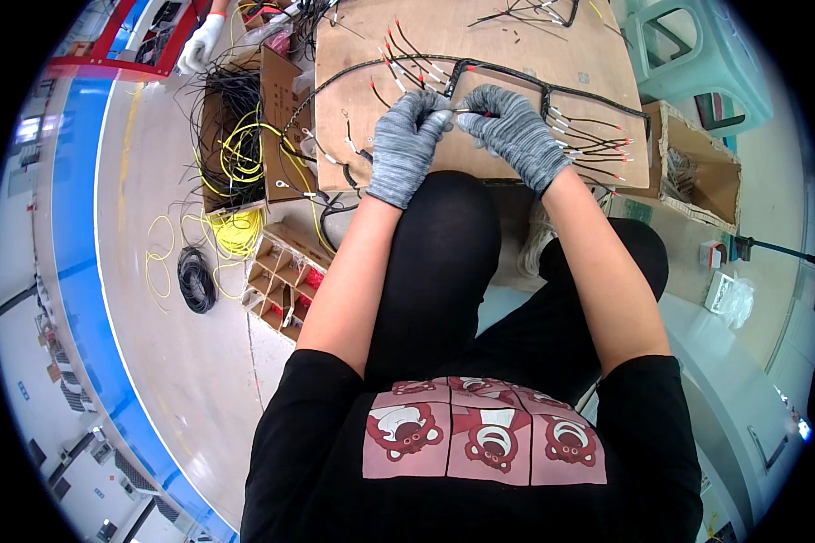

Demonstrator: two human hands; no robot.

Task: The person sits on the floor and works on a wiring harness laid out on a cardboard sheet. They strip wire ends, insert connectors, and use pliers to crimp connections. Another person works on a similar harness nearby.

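Both my hands wear grey knitted gloves and meet over a plywood board (489, 27). The fingers of my left hand (406, 145) are pinched on one end of a short stretch of thin wire (459, 110). My right hand (514, 134) pinches the same wire from the other side; its fingertips partly hide it. Just beyond my fingers lies a black wrapped wire harness (507, 71), flat on the board. Its thin black branches carry white sleeves and red tips, fanning out beyond my left hand and to the right of my right hand.
Left of the board stands a cardboard box (276, 118) of black and yellow cables. Near it lie a black cable coil (196, 281) and a divided box (285, 281). At right are a green stool (697, 54) and another box (724, 199). Another person's white-gloved hand (199, 43) shows upper left.
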